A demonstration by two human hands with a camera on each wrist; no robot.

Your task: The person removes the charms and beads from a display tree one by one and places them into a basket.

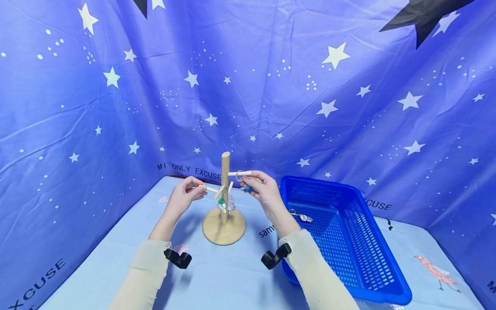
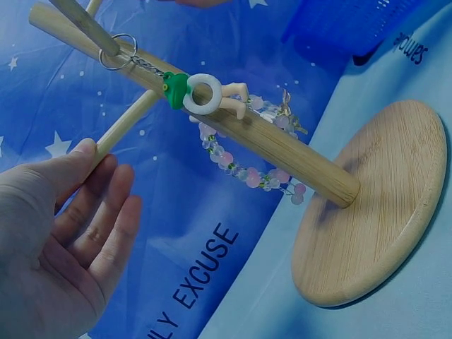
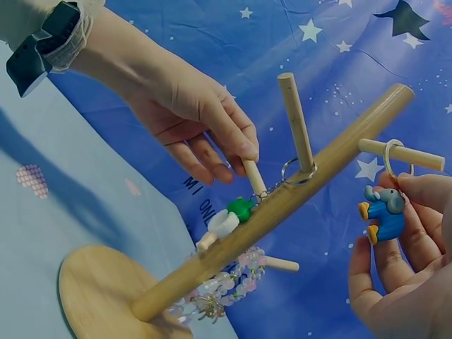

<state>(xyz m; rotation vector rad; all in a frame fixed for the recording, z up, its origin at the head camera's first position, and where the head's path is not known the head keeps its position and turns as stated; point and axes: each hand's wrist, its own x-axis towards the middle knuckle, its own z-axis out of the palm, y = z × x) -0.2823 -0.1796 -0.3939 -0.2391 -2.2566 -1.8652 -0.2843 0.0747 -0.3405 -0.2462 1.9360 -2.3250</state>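
blue elephant-shaped keychain [image 3: 385, 216], pinched by the right hand [image 3: 417, 265], has its metal ring [image 3: 388, 164] around the upper right peg [image 3: 429, 159] of the round-based wooden stand [image 1: 225, 167]; the left hand [image 2: 74, 240] pinches the stand's lower left peg [image 2: 126, 126]. hanging seems in hand; next likely needs gentle release.

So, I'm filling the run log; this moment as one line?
left hand: pinches left peg; right hand: holds elephant keychain; its ring: around upper peg; green keychain: hanging
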